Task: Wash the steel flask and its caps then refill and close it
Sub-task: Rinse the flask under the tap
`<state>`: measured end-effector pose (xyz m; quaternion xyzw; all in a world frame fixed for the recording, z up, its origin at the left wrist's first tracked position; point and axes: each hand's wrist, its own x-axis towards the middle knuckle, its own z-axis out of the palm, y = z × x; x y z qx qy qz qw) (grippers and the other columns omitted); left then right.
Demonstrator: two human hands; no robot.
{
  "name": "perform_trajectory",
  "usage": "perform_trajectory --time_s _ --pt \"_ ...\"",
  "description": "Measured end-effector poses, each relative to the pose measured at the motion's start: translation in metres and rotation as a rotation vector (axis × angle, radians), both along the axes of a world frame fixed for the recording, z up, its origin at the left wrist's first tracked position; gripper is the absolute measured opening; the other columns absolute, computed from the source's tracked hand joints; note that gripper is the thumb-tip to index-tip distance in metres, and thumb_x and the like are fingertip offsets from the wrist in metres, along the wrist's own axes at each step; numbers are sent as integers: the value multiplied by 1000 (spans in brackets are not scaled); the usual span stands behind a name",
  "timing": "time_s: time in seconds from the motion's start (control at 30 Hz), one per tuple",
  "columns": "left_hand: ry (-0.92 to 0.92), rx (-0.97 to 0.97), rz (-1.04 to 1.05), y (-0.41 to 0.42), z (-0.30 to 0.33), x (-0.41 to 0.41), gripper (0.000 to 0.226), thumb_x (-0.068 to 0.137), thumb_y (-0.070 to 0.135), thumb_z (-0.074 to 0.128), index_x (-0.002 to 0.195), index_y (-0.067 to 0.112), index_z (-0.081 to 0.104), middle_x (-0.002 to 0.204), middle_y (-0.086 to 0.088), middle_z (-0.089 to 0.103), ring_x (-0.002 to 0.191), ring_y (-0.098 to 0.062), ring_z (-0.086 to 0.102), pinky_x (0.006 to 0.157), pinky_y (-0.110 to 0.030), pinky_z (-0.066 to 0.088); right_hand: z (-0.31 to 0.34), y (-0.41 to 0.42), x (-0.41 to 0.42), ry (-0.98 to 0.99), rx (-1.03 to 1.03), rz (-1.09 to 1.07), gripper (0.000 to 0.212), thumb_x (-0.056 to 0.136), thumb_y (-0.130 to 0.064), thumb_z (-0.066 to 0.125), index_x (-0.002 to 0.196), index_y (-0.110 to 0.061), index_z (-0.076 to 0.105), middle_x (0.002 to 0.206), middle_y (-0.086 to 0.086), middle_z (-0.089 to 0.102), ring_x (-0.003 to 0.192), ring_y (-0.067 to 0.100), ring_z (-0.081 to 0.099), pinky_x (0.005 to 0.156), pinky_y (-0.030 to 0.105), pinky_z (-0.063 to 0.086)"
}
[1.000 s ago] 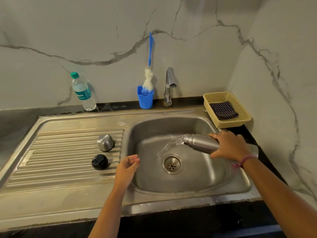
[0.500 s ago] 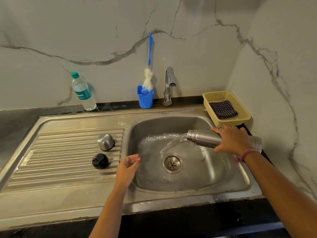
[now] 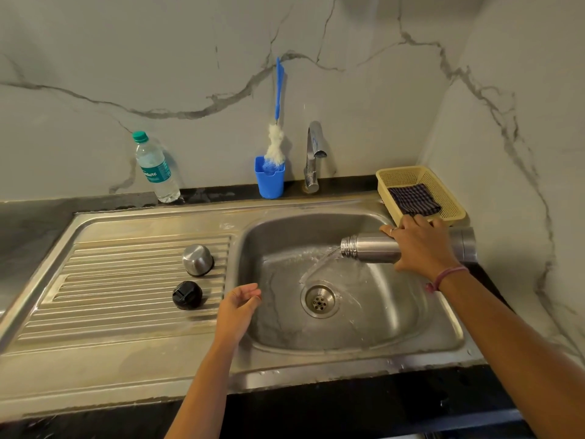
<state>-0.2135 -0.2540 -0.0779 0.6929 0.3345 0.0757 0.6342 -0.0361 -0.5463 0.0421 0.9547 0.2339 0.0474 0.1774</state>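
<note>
Steel flask [image 3: 370, 247]: held on its side over the right part of the sink basin [image 3: 392, 331], open threaded mouth pointing left, water pouring from the mouth in a stream down toward the drain [image 3: 319, 301]; the base end sticks out past the wrist to the right. Right hand [image 3: 418, 245]: wrapped over the flask's middle from above, fingers curled round the body, a ring on one finger and a pink band at the wrist. Left hand [image 3: 239, 307]: hovering at the left rim of the basin, holding nothing, fingers loosely bent and relaxed, palm turned up and inward. Steel cap [image 3: 198, 259]: standing on the ribbed drainboard [image 3: 104, 280], left of the basin. Black inner cap [image 3: 187, 295]: on the same drainboard, just in front of the steel cap, apart from it. Plastic water bottle [image 3: 155, 167], green lid: upright against the marble wall at the back left. Blue holder [image 3: 270, 177]: behind the sink, with a blue-handled bottle brush [image 3: 276, 144] standing in it. Tap [image 3: 313, 153]: right of the holder, no water seen running from it. Yellow basket [image 3: 443, 198]: at the back right corner, with a dark checked cloth [image 3: 413, 199] inside
</note>
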Motion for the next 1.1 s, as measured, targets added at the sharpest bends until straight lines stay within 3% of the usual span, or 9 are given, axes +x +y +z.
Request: perform_trajectory --time_s 0.5,0.7,1.1 --pt "10 -35 6 3 1 2 22 92 4 65 103 23 67 102 0 73 98 -13 66 90 -30 49 5 16 2 -125 -88 138 58 86 -32 63 139 -38 40 116 -1 51 105 19 47 84 35 34" --pt "2 -21 0 2 3 3 21 93 5 64 102 24 66 101 0 72 88 -10 63 76 -23 49 3 19 3 -121 -82 177 53 89 -25 59 138 -39 43 110 -1 51 102 20 48 83 35 34" --pt "-2 -26 2 0 4 2 22 93 4 64 103 23 66 103 0 72 97 -10 65 87 -26 48 5 17 4 -101 -106 257 54 89 -25 60 139 -38 42 108 0 53 103 22 49 82 35 37"
